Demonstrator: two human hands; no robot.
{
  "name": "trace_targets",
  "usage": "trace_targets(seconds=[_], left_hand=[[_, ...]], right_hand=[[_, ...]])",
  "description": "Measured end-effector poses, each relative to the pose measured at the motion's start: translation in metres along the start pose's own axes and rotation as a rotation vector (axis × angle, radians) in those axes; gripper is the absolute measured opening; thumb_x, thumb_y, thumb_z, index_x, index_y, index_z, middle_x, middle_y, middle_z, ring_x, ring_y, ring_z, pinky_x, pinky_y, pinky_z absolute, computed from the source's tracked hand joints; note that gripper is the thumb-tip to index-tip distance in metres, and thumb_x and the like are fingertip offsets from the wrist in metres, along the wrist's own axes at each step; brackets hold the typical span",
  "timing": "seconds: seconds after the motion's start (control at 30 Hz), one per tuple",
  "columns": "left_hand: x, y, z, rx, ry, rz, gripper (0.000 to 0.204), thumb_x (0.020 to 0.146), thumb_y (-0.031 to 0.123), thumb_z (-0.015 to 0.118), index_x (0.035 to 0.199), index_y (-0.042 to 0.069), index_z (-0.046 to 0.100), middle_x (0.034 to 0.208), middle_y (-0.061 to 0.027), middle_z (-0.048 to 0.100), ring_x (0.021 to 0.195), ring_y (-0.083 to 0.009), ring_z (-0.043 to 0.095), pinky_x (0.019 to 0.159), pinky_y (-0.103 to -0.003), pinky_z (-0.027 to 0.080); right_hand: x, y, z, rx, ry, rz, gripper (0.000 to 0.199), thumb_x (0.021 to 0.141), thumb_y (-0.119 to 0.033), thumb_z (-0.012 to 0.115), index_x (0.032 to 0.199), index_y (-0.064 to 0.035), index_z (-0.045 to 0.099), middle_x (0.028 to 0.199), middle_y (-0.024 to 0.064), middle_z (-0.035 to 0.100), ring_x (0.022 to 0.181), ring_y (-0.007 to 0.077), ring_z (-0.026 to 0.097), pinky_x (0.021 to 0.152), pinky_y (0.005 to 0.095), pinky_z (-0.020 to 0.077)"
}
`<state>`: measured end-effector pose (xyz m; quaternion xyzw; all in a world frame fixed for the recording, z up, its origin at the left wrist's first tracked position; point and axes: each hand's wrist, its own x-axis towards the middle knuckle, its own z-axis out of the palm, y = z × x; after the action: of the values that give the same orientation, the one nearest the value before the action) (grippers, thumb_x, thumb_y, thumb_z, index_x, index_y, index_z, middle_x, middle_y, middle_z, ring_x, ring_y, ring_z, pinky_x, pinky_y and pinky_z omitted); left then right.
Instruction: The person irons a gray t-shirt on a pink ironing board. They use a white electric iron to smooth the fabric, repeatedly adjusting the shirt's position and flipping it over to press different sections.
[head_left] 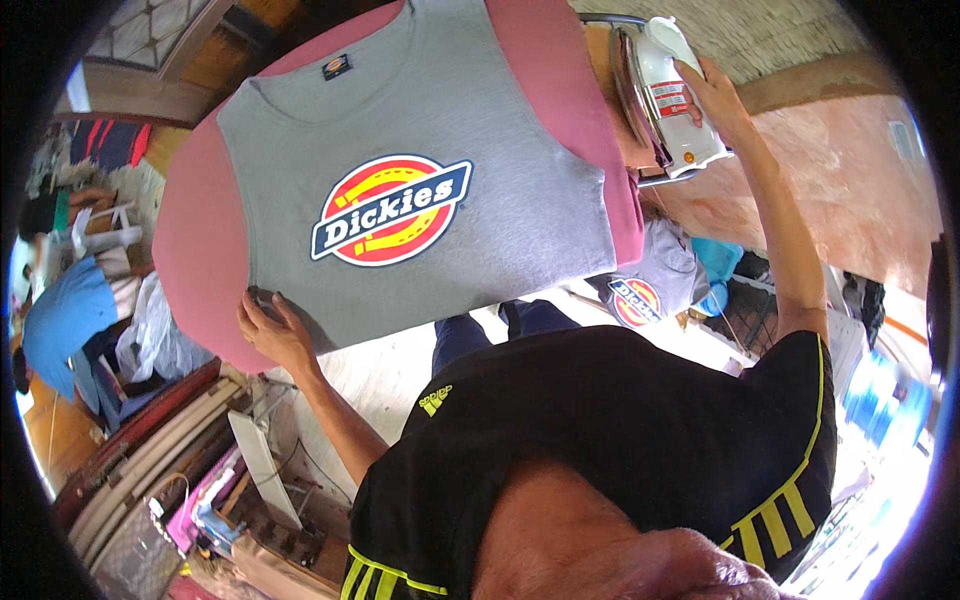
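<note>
A grey sleeveless shirt with a round red, yellow and blue printed emblem lies spread over a pink-covered ironing board. My left hand rests at the shirt's near left edge, fingers spread and lying on the fabric. At the board's right end, my right hand is closed around the handle of a white clothes iron. The iron is off the shirt, at the rest end of the board, with its shiny soleplate turned to the left. My fingers partly hide its handle.
Below the board's right end lies another grey shirt with a similar emblem, beside a light blue cloth or bag. Blue cloth and a clear plastic bag are piled at left. Long rolls lie at lower left.
</note>
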<state>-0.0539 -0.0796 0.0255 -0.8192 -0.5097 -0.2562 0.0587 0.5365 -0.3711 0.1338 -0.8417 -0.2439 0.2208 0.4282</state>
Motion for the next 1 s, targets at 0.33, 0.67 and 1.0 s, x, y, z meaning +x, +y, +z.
trace_targets(seconds=[0.33,0.67,1.0], left_hand=[[-0.029,-0.034,-0.029,-0.229,-0.168,-0.37,0.032,0.092,0.028,0.07,0.095,-0.002,0.063,0.088,-0.0137,0.062,0.08,-0.0286,0.059,0.074,-0.04,0.047],[-0.044,-0.05,-0.029,-0.789,-0.141,-0.158,0.024,0.102,0.019,0.056,0.105,-0.005,0.053,0.087,-0.0104,0.057,0.08,-0.0192,0.051,0.074,-0.033,0.045],[-0.03,-0.044,-0.065,-1.181,-0.218,-0.14,0.024,0.1,0.01,0.06,0.121,0.003,0.051,0.094,-0.0005,0.057,0.085,-0.0074,0.05,0.077,-0.023,0.042]], right_hand=[[-0.02,0.025,0.021,-0.724,0.639,-0.806,0.041,0.094,-0.027,0.068,0.124,-0.0007,0.057,0.097,0.0159,0.065,0.089,0.0284,0.064,0.079,0.0407,0.0506],[-0.204,0.059,0.147,-0.622,0.407,-0.402,0.03,0.089,-0.023,0.073,0.107,-0.0014,0.065,0.095,0.0177,0.066,0.084,0.0311,0.066,0.076,0.0412,0.0516],[-0.227,0.069,0.145,0.104,0.382,-0.168,0.024,0.097,-0.025,0.066,0.101,-0.0016,0.061,0.087,0.0032,0.064,0.076,0.014,0.056,0.069,0.0304,0.0465]])
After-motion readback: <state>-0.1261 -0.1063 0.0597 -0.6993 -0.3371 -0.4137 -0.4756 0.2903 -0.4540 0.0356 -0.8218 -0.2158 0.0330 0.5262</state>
